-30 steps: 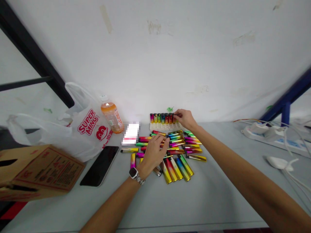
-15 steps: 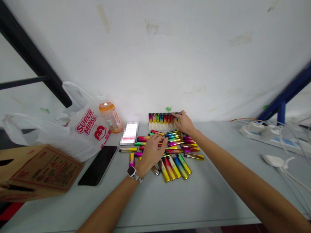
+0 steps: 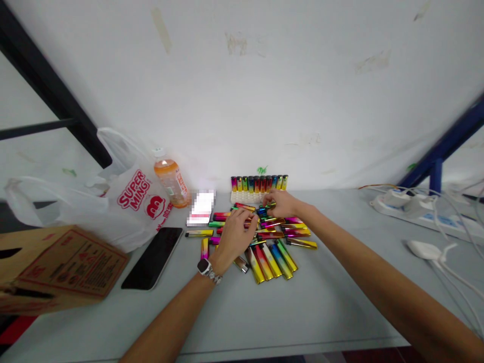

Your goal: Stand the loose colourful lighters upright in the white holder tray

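Observation:
Many shiny multicoloured lighters lie in a loose pile on the grey table. Behind them, a row of upright lighters stands in a whitish, textured holder against the wall. My right hand is at the back of the pile, just in front of the holder, its bent fingers closed on a lighter there. My left hand, wearing a watch at the wrist, lies over the pile's middle with thumb and fingers apart. It hides some of the lighters beneath it.
On the left are a cardboard box, a white plastic bag, an orange drink bottle, a black phone and a blurred white item. A power strip with cables and a white charger lie on the right.
My right hand has come down from the right end of the upright row to the loose lighters, uncovering the row's end. My left hand has barely moved.

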`<state>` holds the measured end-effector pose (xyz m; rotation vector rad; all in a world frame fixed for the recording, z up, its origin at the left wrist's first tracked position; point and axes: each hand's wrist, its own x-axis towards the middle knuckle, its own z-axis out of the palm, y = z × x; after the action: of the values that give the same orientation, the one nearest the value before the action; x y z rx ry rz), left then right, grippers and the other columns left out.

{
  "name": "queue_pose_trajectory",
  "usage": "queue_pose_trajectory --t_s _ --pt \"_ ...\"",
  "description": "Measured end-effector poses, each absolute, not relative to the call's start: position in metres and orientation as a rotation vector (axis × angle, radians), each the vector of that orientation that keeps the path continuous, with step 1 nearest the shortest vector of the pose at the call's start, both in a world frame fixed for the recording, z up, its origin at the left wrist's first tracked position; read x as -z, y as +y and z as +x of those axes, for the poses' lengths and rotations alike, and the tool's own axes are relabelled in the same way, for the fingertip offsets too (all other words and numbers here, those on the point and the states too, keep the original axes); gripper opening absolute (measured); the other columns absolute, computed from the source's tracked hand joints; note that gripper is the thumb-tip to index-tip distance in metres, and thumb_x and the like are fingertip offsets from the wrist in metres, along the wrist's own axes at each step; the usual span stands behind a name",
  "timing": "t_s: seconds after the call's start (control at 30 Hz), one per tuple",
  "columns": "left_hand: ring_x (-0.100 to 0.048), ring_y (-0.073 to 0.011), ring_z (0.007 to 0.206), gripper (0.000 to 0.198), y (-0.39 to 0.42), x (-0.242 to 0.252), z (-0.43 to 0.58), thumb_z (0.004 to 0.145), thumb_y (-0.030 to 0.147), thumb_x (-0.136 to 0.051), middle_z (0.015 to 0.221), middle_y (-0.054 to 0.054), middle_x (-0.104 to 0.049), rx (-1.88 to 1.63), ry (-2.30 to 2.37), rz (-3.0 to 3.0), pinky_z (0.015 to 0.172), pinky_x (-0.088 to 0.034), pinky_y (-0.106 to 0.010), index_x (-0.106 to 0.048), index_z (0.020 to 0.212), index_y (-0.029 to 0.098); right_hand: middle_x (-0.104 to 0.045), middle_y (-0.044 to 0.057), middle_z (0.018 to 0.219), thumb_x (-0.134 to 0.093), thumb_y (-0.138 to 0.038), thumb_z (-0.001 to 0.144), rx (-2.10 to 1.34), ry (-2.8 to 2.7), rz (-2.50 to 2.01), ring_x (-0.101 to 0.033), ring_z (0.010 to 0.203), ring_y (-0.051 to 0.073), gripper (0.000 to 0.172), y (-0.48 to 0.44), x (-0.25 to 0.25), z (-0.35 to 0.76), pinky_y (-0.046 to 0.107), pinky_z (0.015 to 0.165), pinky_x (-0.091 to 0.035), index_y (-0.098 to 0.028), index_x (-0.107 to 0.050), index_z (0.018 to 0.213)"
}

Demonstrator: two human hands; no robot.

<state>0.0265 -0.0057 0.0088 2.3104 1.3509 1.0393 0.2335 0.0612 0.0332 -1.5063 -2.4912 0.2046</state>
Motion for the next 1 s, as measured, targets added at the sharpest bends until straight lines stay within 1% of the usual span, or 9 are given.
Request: queue_pose_trajectory --t_s 0.07,0.3,0.43,0.53,0.67,0.8,0.87,0.93,1.0 --pt "-0.060 -0.0228 0.093 0.024 -0.004 -0.009 0.026 0.098 0.031 -0.048 0.094 -0.006 -0.067 -1.051 1.359 2.304 0.088 -0.045 -0.039 -0.063 0.083 0.020 -0.064 0.011 0.105 -0.069 -0.027 0.068 -0.194 -2.538 -1.531 -0.061 0.090 0.025 0.039 0.059 -0.038 0.230 0.033 0.080 -0.045 -0.020 -0.072 0.106" --pt "-0.061 -0.0232 0.095 0.023 -0.001 -0.005 0.024 0.097 0.031 -0.049 0.094 -0.006 -0.067 -1.057 1.379 2.333 0.088 -0.046 -0.039 -0.064 0.084 0.019 -0.070 0.012 0.108 -0.065 -0.031 0.074 -0.152 -2.680 -1.609 -0.064 0.098 0.029 0.033 0.051 -0.050 0.219 0.035 0.088 -0.043 -0.022 -0.075 0.104" --pt "-0.060 -0.0237 0.093 0.023 -0.001 -0.005 0.023 0.097 0.031 -0.050 0.091 -0.006 -0.067 -1.063 1.378 2.329 0.086 -0.047 -0.040 -0.063 0.082 0.019 -0.075 0.011 0.092 -0.064 -0.027 0.073 -0.136 -2.758 -1.598 -0.066 0.086 0.028 0.029 0.059 -0.052 0.213 0.033 0.075 -0.043 -0.020 -0.077 0.099" --pt "-0.060 -0.0240 0.094 0.019 0.000 -0.005 0.021 0.096 0.028 -0.051 0.090 -0.006 -0.066 -1.103 1.374 2.292 0.088 -0.047 -0.041 -0.063 0.084 0.019 -0.075 0.008 0.086 -0.066 -0.024 0.072 -0.197 -2.708 -1.550 -0.065 0.078 0.024 0.025 0.062 -0.051 0.212 0.029 0.067 -0.040 -0.020 -0.077 0.094" --pt "-0.061 -0.0236 0.105 0.015 0.001 -0.007 0.020 0.095 0.028 -0.052 0.105 -0.009 -0.066 -1.261 1.334 2.111 0.096 -0.048 -0.041 -0.061 0.101 0.018 -0.071 0.004 0.078 -0.066 -0.021 0.076 -0.387 -2.410 -1.337 -0.060 0.070 0.017 0.016 0.050 -0.050 0.213 0.026 0.063 -0.039 -0.016 -0.072 0.090" --pt "-0.061 -0.0239 0.114 0.034 -0.002 -0.011 0.023 0.096 0.039 -0.053 0.123 -0.013 -0.064 -1.321 1.238 1.906 0.101 -0.047 -0.040 -0.056 0.122 0.017 -0.067 0.001 0.075 -0.066 -0.025 0.081 -0.632 -2.053 -1.119 -0.060 0.069 0.015 0.012 0.023 -0.047 0.209 0.026 0.067 -0.044 -0.016 -0.068 0.089" --pt "-0.061 -0.0234 0.117 0.039 -0.006 -0.014 0.026 0.098 0.042 -0.051 0.125 -0.012 -0.065 -1.280 1.149 1.843 0.102 -0.046 -0.039 -0.055 0.128 0.018 -0.068 0.000 0.075 -0.066 -0.027 0.082 -0.723 -1.929 -1.050 -0.061 0.070 0.014 0.014 0.009 -0.043 0.204 0.027 0.069 -0.046 -0.017 -0.068 0.092" --pt "-0.063 -0.0218 0.112 0.038 -0.010 -0.016 0.029 0.099 0.045 -0.048 0.117 -0.009 -0.069 -1.245 1.056 1.802 0.097 -0.047 -0.035 -0.058 0.125 0.019 -0.069 0.000 0.076 -0.065 -0.028 0.084 -0.801 -1.853 -0.999 -0.062 0.070 0.015 0.016 -0.001 -0.038 0.199 0.028 0.070 -0.047 -0.018 -0.068 0.096" --pt "-0.065 -0.0187 0.092 0.039 -0.012 -0.016 0.031 0.099 0.049 -0.045 0.096 -0.005 -0.070 -1.214 1.018 1.753 0.082 -0.049 -0.030 -0.064 0.111 0.018 -0.069 0.000 0.076 -0.064 -0.028 0.086 -0.846 -1.813 -0.955 -0.062 0.070 0.015 0.020 -0.008 -0.033 0.194 0.029 0.071 -0.048 -0.018 -0.068 0.103"
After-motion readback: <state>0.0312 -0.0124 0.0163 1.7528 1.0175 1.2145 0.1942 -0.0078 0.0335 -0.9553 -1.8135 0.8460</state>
